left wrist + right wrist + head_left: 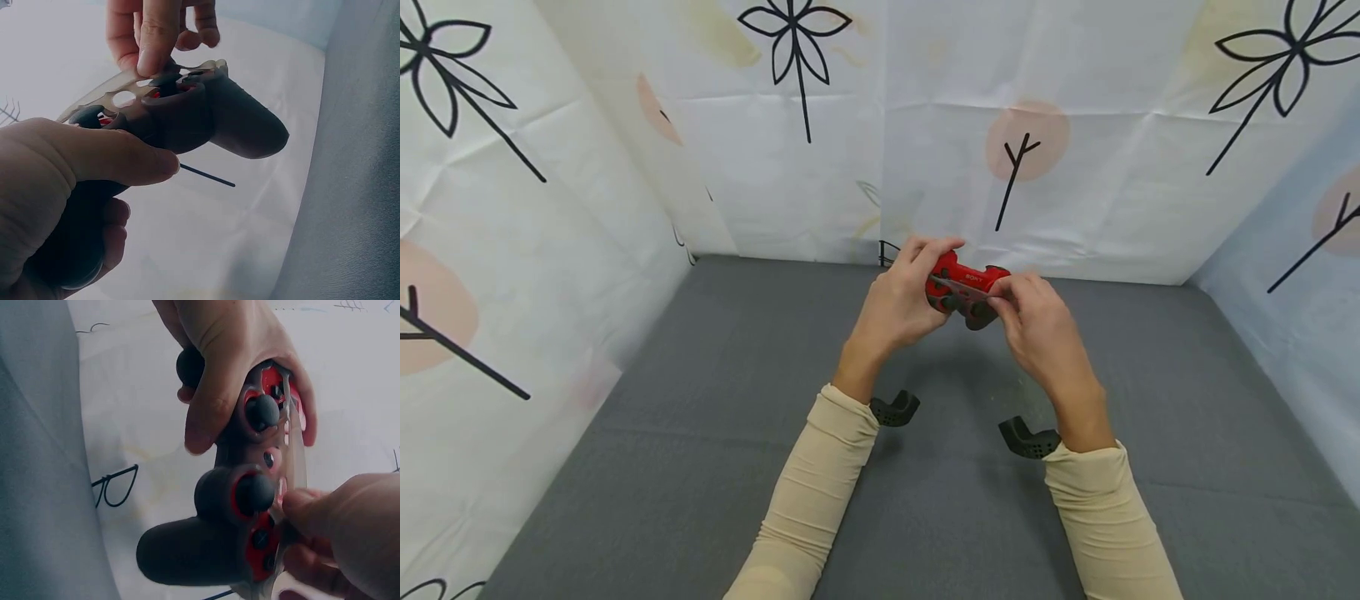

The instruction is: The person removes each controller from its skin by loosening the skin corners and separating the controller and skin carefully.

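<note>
A red game controller [958, 272] with dark thumbsticks is held up over the far part of the table, partly wrapped in a dark, see-through soft cover [187, 550]. My left hand [898, 296] grips one handle of it; in the left wrist view the thumb [125, 156] lies along the covered face. At the other end, my right hand [1037, 321] pinches the cover's thin edge between thumb and fingers. That edge [94, 94] stands away from the controller in the left wrist view. Red buttons area [256, 562] shows through the cover's openings. The controller's underside is hidden.
A grey cloth-covered table [700, 433] lies beneath both hands. White fabric walls [775, 183] with printed leaves and trees rise at the back and sides. Black curved brackets [895, 409] stick out from both wrists.
</note>
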Demonstrator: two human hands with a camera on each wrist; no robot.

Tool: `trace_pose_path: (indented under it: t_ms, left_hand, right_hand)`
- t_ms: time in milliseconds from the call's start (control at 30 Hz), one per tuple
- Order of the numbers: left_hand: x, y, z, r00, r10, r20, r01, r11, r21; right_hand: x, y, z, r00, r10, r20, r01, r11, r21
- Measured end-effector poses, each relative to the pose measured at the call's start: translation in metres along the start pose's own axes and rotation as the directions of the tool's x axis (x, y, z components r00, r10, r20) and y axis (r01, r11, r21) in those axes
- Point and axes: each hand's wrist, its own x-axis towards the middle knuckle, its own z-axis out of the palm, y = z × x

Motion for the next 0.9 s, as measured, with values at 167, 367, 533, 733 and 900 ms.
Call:
trace_pose_path:
  t_ms: [167, 367, 533, 733, 900]
  left_hand:
    - [-0.001, -0.001, 0.002, 1.0, -0.013, -0.006, 0.013, 1.0, 0.005]
    - [0.0, 0.001, 0.001, 0.996, -0.076, -0.039, 0.076, 0.997, -0.018]
    - [0.0, 0.006, 0.0, 0.989, -0.135, -0.057, 0.133, 0.99, -0.038]
    - [-0.001, 0.011, 0.001, 0.976, -0.217, -0.027, 0.216, 0.975, -0.055]
    - [0.0, 0.019, 0.003, 0.976, -0.217, -0.033, 0.218, 0.976, 0.018]
  right_hand:
    - [0.0, -0.002, 0.0, 0.993, 0.058, 0.105, -0.059, 0.998, 0.009]
    - [-0.001, -0.002, 0.002, 0.999, -0.019, 0.033, 0.018, 0.999, 0.031]
    - [-0.001, -0.005, 0.002, 0.997, -0.074, -0.017, 0.074, 0.997, 0.032]
    - [-0.002, -0.006, -0.001, 0.995, -0.095, -0.022, 0.096, 0.995, 0.031]
    - [-0.002, -0.005, -0.004, 0.994, -0.105, -0.02, 0.106, 0.993, 0.044]
